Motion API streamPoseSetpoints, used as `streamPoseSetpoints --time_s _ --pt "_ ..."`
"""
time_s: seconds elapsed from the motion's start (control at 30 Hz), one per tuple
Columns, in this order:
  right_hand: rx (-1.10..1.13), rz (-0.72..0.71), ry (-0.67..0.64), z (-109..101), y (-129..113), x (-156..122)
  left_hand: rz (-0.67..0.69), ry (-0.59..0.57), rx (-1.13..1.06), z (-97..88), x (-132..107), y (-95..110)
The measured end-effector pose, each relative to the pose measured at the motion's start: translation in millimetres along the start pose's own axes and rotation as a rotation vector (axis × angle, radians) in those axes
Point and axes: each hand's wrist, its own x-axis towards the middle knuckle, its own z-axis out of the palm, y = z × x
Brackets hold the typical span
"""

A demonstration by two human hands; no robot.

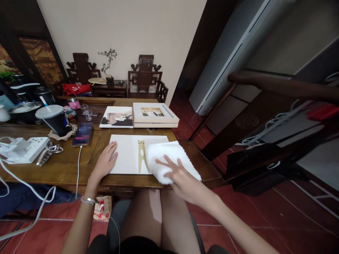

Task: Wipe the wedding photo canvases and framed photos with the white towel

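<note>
A white flat album or box [127,153] with a gold ornament lies on the wooden table [66,173] in front of me. My left hand [106,160] rests flat on its left edge, fingers stretched out. My right hand [176,173] lies with spread fingers on a folded white towel [169,158] that covers the right part of the album. Neither hand grips anything.
Behind the album lie a photo book [117,117] and a framed picture box [155,115]. To the left are a phone [82,134] on a cable, a lidded dark cup [53,118], scissors [49,151] and a white power strip [25,148]. Carved chairs stand at the wall.
</note>
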Motion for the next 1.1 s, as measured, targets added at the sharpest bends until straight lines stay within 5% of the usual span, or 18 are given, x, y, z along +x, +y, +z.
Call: streamPoseSetpoints --time_s 0.2,0.33,0.47,0.7,0.83,0.93,1.1 --pt "-0.009 0.061 0.079 -18 49 91 -0.01 -0.013 0.017 -1.7 0 1" --pt "-0.016 0.09 0.11 -23 65 117 -0.014 -0.006 0.007 -2.3 0 2" --pt "-0.018 0.053 0.102 -14 51 89 -0.027 -0.012 -0.008 -2.5 0 3" --pt "0.02 -0.062 0.03 0 2 -16 -0.03 -0.013 0.0 0.2 0 3" --pt "0.123 -0.134 -0.014 -11 0 -34 -0.018 -0.005 -0.001 1.1 0 2" --pt "0.11 -0.105 -0.013 -15 11 -7 -0.013 -0.003 -0.006 0.3 -1 3" --pt "0.002 0.111 0.074 -12 18 81 -0.002 -0.007 -0.005 -1.4 -1 2"
